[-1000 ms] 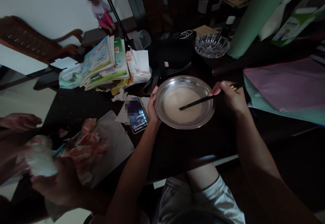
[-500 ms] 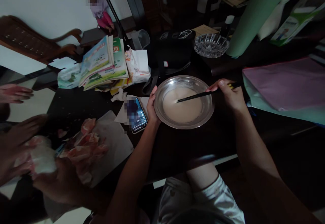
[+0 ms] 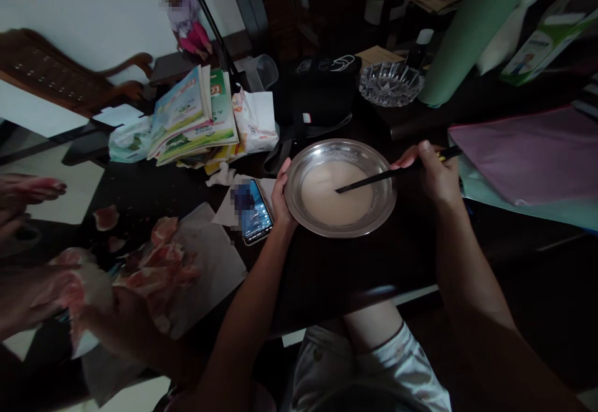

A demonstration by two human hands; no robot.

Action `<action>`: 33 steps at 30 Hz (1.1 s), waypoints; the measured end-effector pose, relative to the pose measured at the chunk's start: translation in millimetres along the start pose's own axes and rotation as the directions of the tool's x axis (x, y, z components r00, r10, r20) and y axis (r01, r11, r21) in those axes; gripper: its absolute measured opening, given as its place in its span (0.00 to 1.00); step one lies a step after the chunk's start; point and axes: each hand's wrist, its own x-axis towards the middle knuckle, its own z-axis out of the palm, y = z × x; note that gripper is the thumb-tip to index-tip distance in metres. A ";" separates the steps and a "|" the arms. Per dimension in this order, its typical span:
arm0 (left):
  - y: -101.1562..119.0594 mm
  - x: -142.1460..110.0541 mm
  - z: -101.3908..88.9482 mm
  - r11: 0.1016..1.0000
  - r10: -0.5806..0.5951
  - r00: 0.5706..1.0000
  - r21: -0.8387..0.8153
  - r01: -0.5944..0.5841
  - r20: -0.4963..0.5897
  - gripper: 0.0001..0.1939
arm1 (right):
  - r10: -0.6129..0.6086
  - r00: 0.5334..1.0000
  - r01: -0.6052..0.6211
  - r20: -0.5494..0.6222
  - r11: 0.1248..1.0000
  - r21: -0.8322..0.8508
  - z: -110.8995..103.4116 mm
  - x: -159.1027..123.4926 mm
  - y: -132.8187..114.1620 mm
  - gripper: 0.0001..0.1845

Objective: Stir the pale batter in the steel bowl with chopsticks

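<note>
A shiny metal bowl (image 3: 385, 207) with a wide rim stands on the dark table in front of me. It holds a pale, milky batter (image 3: 334, 206). My left hand (image 3: 282, 197) grips the bowl's left rim, fingers along its outside. In my right hand (image 3: 434, 166), to the right of the bowl, is a pair of black chopsticks (image 3: 369, 181), held close together. Their tips dip into the batter near its middle. Just left of my left wrist lies a lit phone (image 3: 258, 215) on white paper.
At the left, other people's hands (image 3: 105, 306) handle pale, pinkish peel. More peel pieces (image 3: 156, 262) lie beside a white sheet (image 3: 212, 256). Books (image 3: 187, 119), a tissue pack (image 3: 256, 119) and a glass ashtray (image 3: 391, 85) stand behind the bowl; a pink folder (image 3: 527, 156) lies right.
My right hand and the chopsticks have shifted right, their tips moving through the batter. My left hand stays on the rim. At the left, the other people's hands have moved with the peel.
</note>
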 end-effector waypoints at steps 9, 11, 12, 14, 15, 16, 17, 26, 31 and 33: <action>0.4 -1.0 2.8 1.000 -0.008 1.000 -0.011 0.008 -0.029 0.15 | 0.019 0.998 -0.018 0.053 1.000 -0.014 3.2 0.5 -2.4 0.23; 0.8 -1.2 2.8 1.000 -0.011 1.000 -0.008 0.010 -0.025 0.14 | 0.014 1.000 -0.014 -0.017 1.000 -0.017 2.0 0.0 -2.4 0.25; 0.9 -1.3 2.7 1.000 -0.010 1.000 -0.005 0.010 -0.022 0.14 | 0.012 1.000 -0.012 -0.015 1.000 -0.017 2.0 -0.5 -2.5 0.25; 1.2 -1.5 2.5 1.000 -0.011 1.000 -0.004 0.011 -0.018 0.14 | 0.013 0.998 -0.012 0.059 1.000 -0.018 3.8 -1.4 -3.4 0.25; 1.3 -1.6 2.5 1.000 -0.013 1.000 -0.005 0.012 -0.018 0.14 | 0.013 0.994 -0.012 0.110 1.000 -0.017 5.1 -1.6 -4.1 0.24; 1.4 -1.7 2.5 1.000 -0.013 1.000 -0.007 0.013 -0.018 0.14 | 0.013 0.989 -0.011 0.149 1.000 -0.016 6.2 -1.5 -4.8 0.24; 1.4 -1.8 2.5 1.000 -0.014 1.000 -0.008 0.014 -0.018 0.14 | 0.014 0.986 -0.011 0.164 1.000 -0.017 6.9 -1.2 -5.3 0.23; 1.8 -2.3 3.1 1.000 -0.012 0.999 -0.001 0.012 -0.030 0.14 | 0.035 0.995 -0.034 0.095 0.999 -0.016 2.6 -1.7 -3.0 0.24; 1.4 -2.1 2.7 1.000 -0.002 1.000 0.020 0.002 -0.027 0.15 | 0.033 0.993 -0.030 0.110 0.999 -0.033 6.8 -1.1 -7.0 0.22; 1.3 -2.2 2.9 1.000 -0.001 1.000 0.021 0.002 -0.026 0.15 | 0.026 1.000 -0.026 0.000 0.999 -0.032 4.7 -0.1 -6.3 0.24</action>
